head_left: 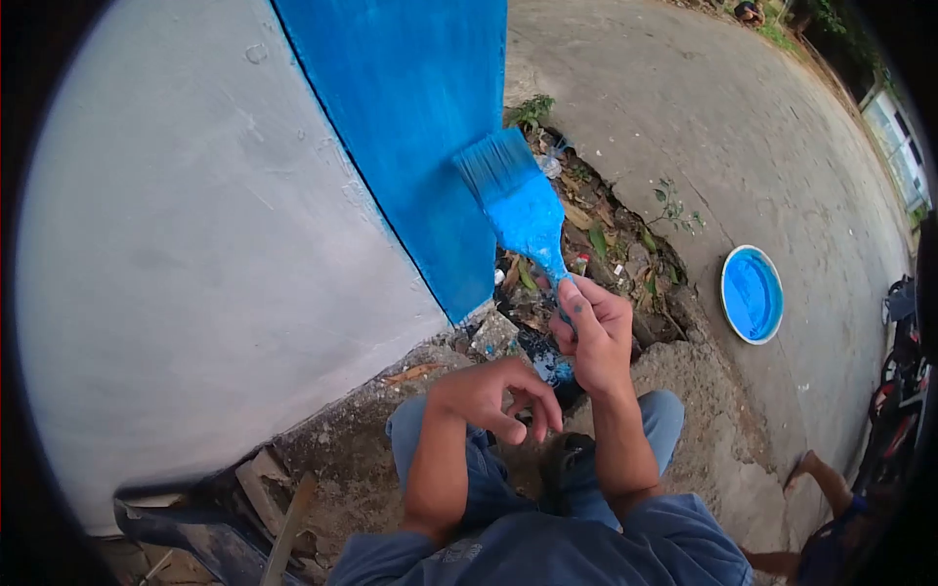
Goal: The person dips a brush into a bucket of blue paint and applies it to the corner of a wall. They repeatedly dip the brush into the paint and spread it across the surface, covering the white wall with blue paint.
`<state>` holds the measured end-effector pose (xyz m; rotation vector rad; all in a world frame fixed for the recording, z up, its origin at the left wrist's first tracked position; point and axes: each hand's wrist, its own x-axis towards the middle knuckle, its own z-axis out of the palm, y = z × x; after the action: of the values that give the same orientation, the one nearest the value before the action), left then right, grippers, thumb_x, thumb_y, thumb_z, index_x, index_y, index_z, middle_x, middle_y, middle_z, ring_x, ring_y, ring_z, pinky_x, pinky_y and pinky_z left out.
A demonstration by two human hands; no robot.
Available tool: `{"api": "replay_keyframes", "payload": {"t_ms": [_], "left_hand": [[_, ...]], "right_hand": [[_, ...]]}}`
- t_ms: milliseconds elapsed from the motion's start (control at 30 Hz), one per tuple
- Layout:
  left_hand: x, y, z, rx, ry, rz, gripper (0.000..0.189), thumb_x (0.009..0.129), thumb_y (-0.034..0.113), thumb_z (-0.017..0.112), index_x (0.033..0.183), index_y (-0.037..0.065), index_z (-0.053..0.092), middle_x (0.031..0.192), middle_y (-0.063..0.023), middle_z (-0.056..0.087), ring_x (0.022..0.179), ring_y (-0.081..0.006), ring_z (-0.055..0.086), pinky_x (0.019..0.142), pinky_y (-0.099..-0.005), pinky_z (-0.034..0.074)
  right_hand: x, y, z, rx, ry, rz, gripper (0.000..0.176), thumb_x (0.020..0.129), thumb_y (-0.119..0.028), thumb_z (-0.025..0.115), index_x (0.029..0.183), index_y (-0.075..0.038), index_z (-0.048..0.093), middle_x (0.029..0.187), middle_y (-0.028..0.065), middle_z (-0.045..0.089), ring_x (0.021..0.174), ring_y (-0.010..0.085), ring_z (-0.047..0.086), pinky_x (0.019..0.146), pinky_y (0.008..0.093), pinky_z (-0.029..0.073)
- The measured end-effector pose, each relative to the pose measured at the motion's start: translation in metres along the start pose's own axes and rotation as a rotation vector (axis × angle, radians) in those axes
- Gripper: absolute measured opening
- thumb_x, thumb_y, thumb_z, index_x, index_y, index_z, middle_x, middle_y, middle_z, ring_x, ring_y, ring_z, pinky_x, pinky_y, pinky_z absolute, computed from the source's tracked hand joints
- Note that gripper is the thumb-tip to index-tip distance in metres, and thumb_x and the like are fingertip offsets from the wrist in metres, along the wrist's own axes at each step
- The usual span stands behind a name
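Observation:
My right hand (598, 332) is wrapped round the handle of a wide paintbrush (528, 213) coated in light blue paint. Its dark bristles point up and left, overlapping the edge of a blue painted panel (410, 107). Wet-looking streaks show on that panel, which meets a white wall (215, 254) along a dark seam. Over my lap hangs my left hand (503, 398), fingers loosely curled and apart, with nothing in it. To the right, a round pale tub (752, 295) of blue paint rests on the concrete.
Dead leaves, litter and broken earth fill a rough strip (616, 239) beside the panel. Wooden scraps (283, 518) lie at the lower left. Another person's arm (826, 483) reaches in at lower right, near a parked motorbike (894, 391). Grey concrete pavement (674, 88) stretches behind.

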<state>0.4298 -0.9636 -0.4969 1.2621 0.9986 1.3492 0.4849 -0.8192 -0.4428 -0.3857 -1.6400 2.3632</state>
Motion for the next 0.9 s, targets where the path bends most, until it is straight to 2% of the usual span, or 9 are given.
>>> {"api": "replay_keyframes", "payload": {"t_ms": [200, 333, 400, 467, 500, 533, 667, 833, 900], "left_hand": [[-0.015, -0.001, -0.008, 0.005, 0.046, -0.014, 0.07, 0.068, 0.066, 0.065, 0.1, 0.004, 0.064, 0.081, -0.0028, 0.068, 0.07, -0.0103, 0.064, 0.049, -0.0204, 0.041], [-0.014, 0.003, -0.003, 0.003, 0.038, -0.028, 0.069, 0.068, 0.065, 0.064, 0.099, 0.004, 0.065, 0.081, -0.0025, 0.068, 0.07, -0.0102, 0.064, 0.048, -0.02, 0.041], [-0.012, 0.003, -0.001, 0.023, 0.039, -0.007, 0.069, 0.069, 0.065, 0.064, 0.099, 0.004, 0.065, 0.081, -0.0027, 0.068, 0.07, -0.01, 0.064, 0.049, -0.02, 0.042], [-0.013, 0.004, 0.004, 0.051, 0.051, 0.016, 0.068, 0.069, 0.065, 0.064, 0.098, 0.004, 0.065, 0.082, -0.0029, 0.068, 0.07, -0.0099, 0.064, 0.049, -0.02, 0.042], [-0.013, 0.004, 0.005, 0.051, 0.08, -0.008, 0.067, 0.07, 0.064, 0.064, 0.098, 0.004, 0.064, 0.082, -0.0031, 0.068, 0.072, -0.0098, 0.064, 0.05, -0.0198, 0.042], [-0.011, 0.004, 0.007, 0.053, 0.107, -0.031, 0.067, 0.07, 0.064, 0.064, 0.098, 0.003, 0.064, 0.082, -0.0034, 0.068, 0.074, -0.0098, 0.064, 0.051, -0.0197, 0.043], [-0.009, 0.002, 0.011, 0.105, 0.276, -0.13, 0.065, 0.071, 0.063, 0.064, 0.099, 0.003, 0.064, 0.084, -0.0042, 0.068, 0.078, -0.0104, 0.064, 0.054, -0.0195, 0.044], [-0.013, 0.003, 0.011, 0.054, 0.253, -0.026, 0.065, 0.072, 0.062, 0.064, 0.1, 0.003, 0.064, 0.089, -0.0056, 0.068, 0.081, -0.0134, 0.065, 0.056, -0.0199, 0.045], [-0.013, 0.002, 0.011, 0.045, 0.257, -0.031, 0.065, 0.071, 0.062, 0.065, 0.1, 0.003, 0.064, 0.089, -0.0061, 0.068, 0.082, -0.0137, 0.065, 0.056, -0.0201, 0.045]], "right_hand": [[0.03, 0.124, -0.028, -0.17, 0.106, 0.035, 0.028, 0.091, -0.023, 0.055, 0.091, 0.004, 0.064, 0.063, -0.0051, 0.048, 0.05, 0.0023, 0.038, 0.043, 0.0205, 0.028], [0.023, 0.178, -0.048, -0.246, 0.198, 0.145, 0.029, 0.089, -0.024, 0.056, 0.086, 0.004, 0.065, 0.059, -0.0033, 0.05, 0.049, 0.0036, 0.041, 0.044, 0.022, 0.03], [0.024, 0.205, -0.062, -0.404, 0.232, 0.239, 0.029, 0.087, -0.024, 0.059, 0.081, 0.004, 0.066, 0.055, -0.001, 0.05, 0.048, 0.0056, 0.043, 0.043, 0.0238, 0.032], [0.026, 0.215, -0.064, -0.472, 0.273, 0.169, 0.029, 0.084, -0.025, 0.061, 0.079, 0.004, 0.067, 0.054, 0.0022, 0.053, 0.047, 0.008, 0.046, 0.043, 0.026, 0.034], [0.027, 0.218, -0.069, -0.493, 0.296, 0.267, 0.029, 0.084, -0.025, 0.061, 0.08, 0.003, 0.068, 0.055, 0.0032, 0.054, 0.047, 0.0086, 0.046, 0.044, 0.0266, 0.035], [0.027, 0.21, -0.067, -0.514, 0.319, 0.362, 0.029, 0.084, -0.025, 0.061, 0.081, 0.003, 0.068, 0.055, 0.0041, 0.055, 0.048, 0.0091, 0.047, 0.044, 0.0272, 0.036], [0.04, 0.143, -0.05, -0.544, 0.242, 0.347, 0.029, 0.084, -0.025, 0.06, 0.081, 0.003, 0.069, 0.057, 0.0052, 0.057, 0.049, 0.0089, 0.048, 0.046, 0.0266, 0.037], [0.039, 0.038, -0.023, -0.47, 0.047, 0.136, 0.03, 0.088, -0.021, 0.055, 0.076, 0.004, 0.066, 0.055, 0.0007, 0.054, 0.047, 0.006, 0.043, 0.043, 0.0251, 0.032], [0.027, 0.001, -0.009, -0.394, 0.047, 0.08, 0.029, 0.089, -0.02, 0.054, 0.078, 0.005, 0.065, 0.055, -0.0003, 0.053, 0.047, 0.0052, 0.042, 0.042, 0.0248, 0.03]]}}
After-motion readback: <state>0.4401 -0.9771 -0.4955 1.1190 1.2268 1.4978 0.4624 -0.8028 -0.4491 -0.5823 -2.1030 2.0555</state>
